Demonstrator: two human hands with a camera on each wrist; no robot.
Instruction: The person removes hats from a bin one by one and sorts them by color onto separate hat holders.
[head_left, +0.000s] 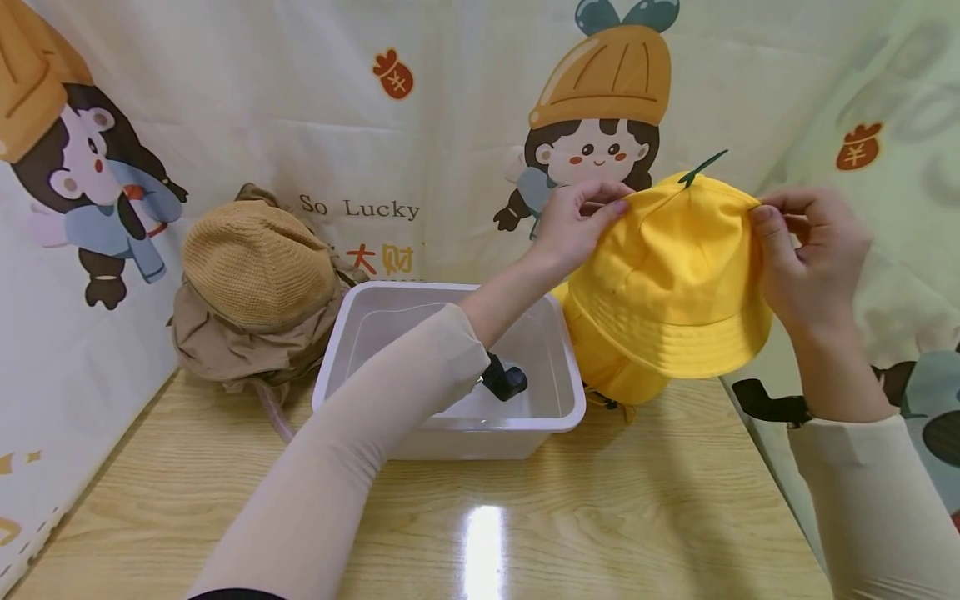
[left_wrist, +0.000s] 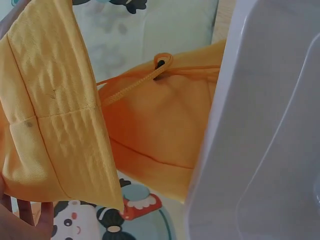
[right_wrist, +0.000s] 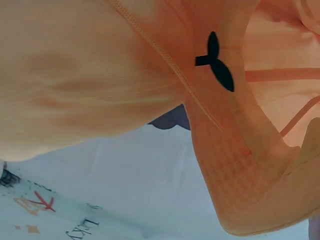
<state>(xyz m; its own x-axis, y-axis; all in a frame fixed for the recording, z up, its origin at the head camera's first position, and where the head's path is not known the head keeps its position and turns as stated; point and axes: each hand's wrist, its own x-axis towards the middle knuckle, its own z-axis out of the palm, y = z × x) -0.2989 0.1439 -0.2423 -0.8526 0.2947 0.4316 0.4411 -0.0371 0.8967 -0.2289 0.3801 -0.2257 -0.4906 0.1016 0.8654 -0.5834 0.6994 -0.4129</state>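
A yellow bucket hat (head_left: pixel 675 275), with a dark green sprout (head_left: pixel 692 178) on its crown, hangs above the table's right side. My left hand (head_left: pixel 577 221) pinches its crown on the left, and my right hand (head_left: pixel 817 242) pinches the opposite side. The brim points down. Below and behind it, more yellow cloth (head_left: pixel 626 377) lies against the bin's right side; in the left wrist view this looks like another yellow hat (left_wrist: pixel 155 120) with a cord. A dark leaf shape (right_wrist: pixel 220 67) shows on yellow fabric in the right wrist view.
A white plastic bin (head_left: pixel 480 423) stands mid-table. Left of it, a tan knitted hat (head_left: pixel 258 262) sits on a brown hat (head_left: pixel 247 350) with a strap hanging down. Printed cloth (head_left: pixel 465 125) walls the back and sides of the wooden table (head_left: pixel 600 517).
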